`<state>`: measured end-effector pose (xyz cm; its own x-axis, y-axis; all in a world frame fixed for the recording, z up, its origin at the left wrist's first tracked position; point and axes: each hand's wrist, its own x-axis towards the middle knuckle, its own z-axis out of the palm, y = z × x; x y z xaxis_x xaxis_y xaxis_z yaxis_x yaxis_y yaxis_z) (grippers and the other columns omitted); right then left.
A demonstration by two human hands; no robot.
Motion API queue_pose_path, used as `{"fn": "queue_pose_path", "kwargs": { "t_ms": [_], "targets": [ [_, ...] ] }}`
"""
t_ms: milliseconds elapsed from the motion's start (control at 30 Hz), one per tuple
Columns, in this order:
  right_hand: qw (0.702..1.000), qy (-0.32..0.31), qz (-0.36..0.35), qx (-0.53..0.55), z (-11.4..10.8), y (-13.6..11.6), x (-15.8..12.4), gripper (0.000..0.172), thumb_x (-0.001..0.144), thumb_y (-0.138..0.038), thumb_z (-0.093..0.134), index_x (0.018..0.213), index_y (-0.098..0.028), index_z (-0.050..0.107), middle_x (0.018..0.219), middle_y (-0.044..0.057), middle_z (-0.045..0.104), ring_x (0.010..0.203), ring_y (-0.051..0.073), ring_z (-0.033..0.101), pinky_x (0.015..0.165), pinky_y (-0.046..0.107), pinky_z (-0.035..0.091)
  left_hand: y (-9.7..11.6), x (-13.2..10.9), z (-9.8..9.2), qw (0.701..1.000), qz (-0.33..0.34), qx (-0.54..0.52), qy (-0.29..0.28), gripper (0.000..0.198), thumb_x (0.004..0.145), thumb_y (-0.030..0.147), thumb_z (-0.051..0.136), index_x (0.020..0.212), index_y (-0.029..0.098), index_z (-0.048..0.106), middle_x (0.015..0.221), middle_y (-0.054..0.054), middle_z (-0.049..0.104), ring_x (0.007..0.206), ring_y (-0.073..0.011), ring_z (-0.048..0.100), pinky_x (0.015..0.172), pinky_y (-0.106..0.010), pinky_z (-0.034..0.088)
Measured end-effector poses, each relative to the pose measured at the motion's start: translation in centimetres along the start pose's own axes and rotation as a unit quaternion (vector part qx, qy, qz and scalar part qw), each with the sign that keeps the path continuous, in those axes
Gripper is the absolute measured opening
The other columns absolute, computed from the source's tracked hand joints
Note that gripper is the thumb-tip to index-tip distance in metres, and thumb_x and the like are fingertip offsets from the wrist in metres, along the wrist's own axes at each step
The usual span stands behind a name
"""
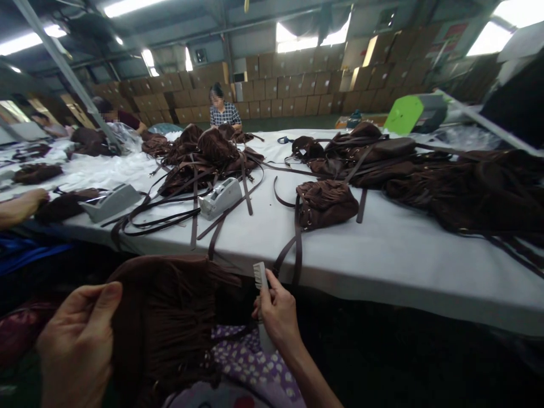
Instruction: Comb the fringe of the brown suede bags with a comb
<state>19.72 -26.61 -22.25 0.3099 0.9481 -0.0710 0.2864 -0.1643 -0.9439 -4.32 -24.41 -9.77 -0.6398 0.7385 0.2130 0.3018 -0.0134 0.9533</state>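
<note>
The table edge [374, 277] runs just beyond the right fingers [266, 300], with open room to their right. They grip a near-upright brush [259, 273], head up, bristles leftward. The left fingers [105, 302] pinch the bag [170, 309] to their right, its fringe pointing right.

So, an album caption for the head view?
Left hand holding a fringed brown bag, right hand holding a brush.

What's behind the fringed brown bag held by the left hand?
Beyond its top edge is the white-covered table; purple patterned cloth shows past its right side in the picture. Whatever lies directly behind the bag is covered and cannot be seen.
</note>
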Motion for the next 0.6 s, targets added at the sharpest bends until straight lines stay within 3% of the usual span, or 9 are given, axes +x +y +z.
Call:
{"fn": "queue_pose_path", "kwargs": {
  "t_ms": [33,100,167,200,267,333,433,600],
  "targets": [
    [0.999,0.031,-0.017,0.039,0.2,-1.5,0.0,0.048,0.094,-0.027,0.033,0.139,-0.016,0.04,0.058,-0.003,0.062,0.046,0.013,0.063,0.046,0.017,0.047,-0.3,-0.6,0.3,1.0,0.013,0.024,-0.012,0.032,0.06,0.043,0.074,0.075,0.018,0.062,0.055,0.005,0.054,0.045,-0.0076,0.044,0.039,-0.016,0.031],
    [0.996,0.069,-0.05,0.011,1.3,-3.7,-0.1,0.049,0.094,-0.026,0.034,0.142,-0.015,0.037,0.061,-0.001,0.065,0.05,0.014,0.065,0.05,0.019,0.049,-0.8,-1.8,0.5,0.999,0.019,0.033,-0.028,0.033,0.063,0.046,0.073,0.076,0.018,0.062,0.059,0.004,0.056,0.05,-0.008,0.046,0.043,-0.016,0.034],
    [0.989,0.046,-0.08,-0.113,3.3,-4.3,-0.1,0.053,0.092,-0.019,0.037,0.144,-0.015,0.031,0.068,0.005,0.069,0.06,0.018,0.068,0.056,0.023,0.051,-1.0,-2.7,0.6,0.999,-0.004,0.007,-0.031,0.035,0.063,0.049,0.073,0.077,0.019,0.061,0.06,0.005,0.054,0.051,-0.0082,0.046,0.044,-0.016,0.035],
    [0.976,0.005,-0.09,-0.198,4.6,-3.9,-0.2,0.056,0.09,-0.015,0.039,0.145,-0.016,0.029,0.072,0.007,0.07,0.065,0.02,0.069,0.059,0.025,0.051,-0.9,-2.9,0.6,0.999,-0.019,-0.009,-0.033,0.037,0.063,0.05,0.074,0.078,0.02,0.06,0.059,0.005,0.052,0.049,-0.0082,0.045,0.042,-0.016,0.034],
    [0.93,-0.099,-0.091,-0.343,7.2,-2.1,-0.2,0.063,0.084,-0.008,0.045,0.145,-0.017,0.03,0.079,0.012,0.072,0.074,0.024,0.07,0.064,0.029,0.052,-0.5,-3.2,0.5,0.997,-0.053,-0.025,-0.049,0.041,0.06,0.053,0.074,0.079,0.02,0.06,0.056,0.006,0.049,0.045,-0.0083,0.042,0.038,-0.016,0.031],
    [0.893,-0.164,-0.068,-0.415,9.1,0.5,-0.1,0.063,0.081,-0.005,0.05,0.141,-0.016,0.036,0.082,0.015,0.072,0.078,0.025,0.071,0.066,0.031,0.053,-0.2,-3.3,0.4,0.993,-0.083,-0.021,-0.078,0.046,0.055,0.056,0.077,0.077,0.02,0.06,0.057,0.005,0.051,0.045,-0.0094,0.044,0.037,-0.017,0.033],
    [0.887,-0.168,-0.033,-0.43,9.8,4.0,0.5,0.061,0.081,-0.004,0.052,0.139,-0.013,0.038,0.084,0.018,0.071,0.08,0.026,0.071,0.069,0.034,0.053,-0.6,-3.6,0.1,0.984,-0.135,-0.006,-0.118,0.051,0.045,0.058,0.079,0.073,0.02,0.059,0.056,0.004,0.055,0.042,-0.0106,0.046,0.037,-0.02,0.036],
    [0.888,-0.154,0.021,-0.433,8.0,7.0,1.6,0.057,0.082,0.001,0.049,0.137,-0.014,0.042,0.093,0.015,0.071,0.092,0.023,0.069,0.076,0.032,0.053,-3.2,-4.6,-0.5,0.958,-0.225,-0.03,-0.174,0.049,0.042,0.056,0.081,0.07,0.022,0.058,0.053,0.004,0.057,0.041,-0.0123,0.048,0.036,-0.021,0.038]
  ]
}}
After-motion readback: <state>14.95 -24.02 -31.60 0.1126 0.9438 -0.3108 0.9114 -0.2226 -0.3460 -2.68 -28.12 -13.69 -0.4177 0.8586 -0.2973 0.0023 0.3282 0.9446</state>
